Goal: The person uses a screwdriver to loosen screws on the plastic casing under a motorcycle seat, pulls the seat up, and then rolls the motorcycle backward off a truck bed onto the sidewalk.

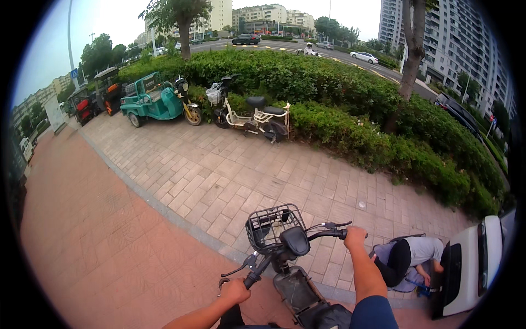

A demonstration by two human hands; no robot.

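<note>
Both my hands are on the black handlebar (323, 234) of an electric scooter. My left hand (235, 290) is closed round the left grip, close behind its brake lever (235, 271). On the right grip, farther forward, my right hand (355, 237) is wrapped; another brake lever (342, 223) sticks out ahead of it. Between the hands sits a dark, rounded display housing (295, 241). A black wire basket (268, 227) is mounted in front, with something dark inside. Below lies the scooter's worn footboard (298, 288).
At right, a person (416, 255) lies on a mat beside a white vehicle (476, 263), near a blue tool (423, 290). A cream electric bike (255, 118) and a green cargo tricycle (156, 104) stand along the hedge (339, 126). A grey kerb strip (164, 211) divides red and pale paving.
</note>
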